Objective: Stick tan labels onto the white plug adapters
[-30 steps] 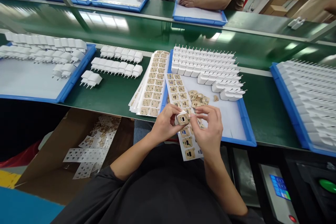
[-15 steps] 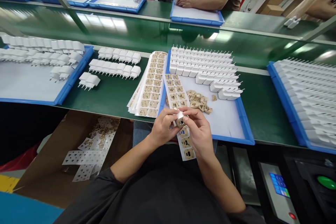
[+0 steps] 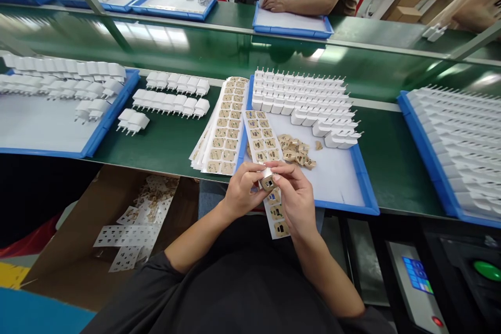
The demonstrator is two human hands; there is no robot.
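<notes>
My left hand (image 3: 241,191) and my right hand (image 3: 296,195) meet over the table's front edge, both pinching one small white charger plug (image 3: 268,180) whose tan-stickered face points up at me. Beneath my hands lies a sticker sheet (image 3: 263,144) with tan labels, hanging over the edge. It rests on a blue tray (image 3: 362,183) that holds rows of white plugs (image 3: 303,96) and a small heap of peeled tan sticker bits (image 3: 296,148).
A stack of sticker sheets (image 3: 225,128) lies left of the tray, with loose plugs (image 3: 172,96) and another blue tray (image 3: 47,120) further left. A tray of plugs (image 3: 454,135) sits right. A cardboard box (image 3: 129,219) of used sheets stands below. A person works across the belt.
My hands drew closer together around the plug and shifted slightly left; my right fingers now press on its stickered face. The view tilted slightly.
</notes>
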